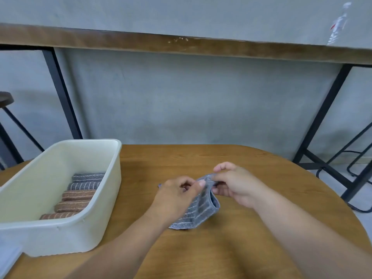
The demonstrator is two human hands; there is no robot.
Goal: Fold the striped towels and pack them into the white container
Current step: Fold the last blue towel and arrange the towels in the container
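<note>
While both hands, left (177, 195) and right (234, 186), pinch one grey towel (198, 211), five folded towels (77, 195) fill the white container (60, 236).

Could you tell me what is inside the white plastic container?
The white plastic container holds five folded striped towels in a row: two grey striped towels at the far end, then three brown striped towels. Its near wall hides their lower parts and part of the floor.

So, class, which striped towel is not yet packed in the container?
The grey towel held by both hands over the table; the other five lie folded inside the white container.
</note>
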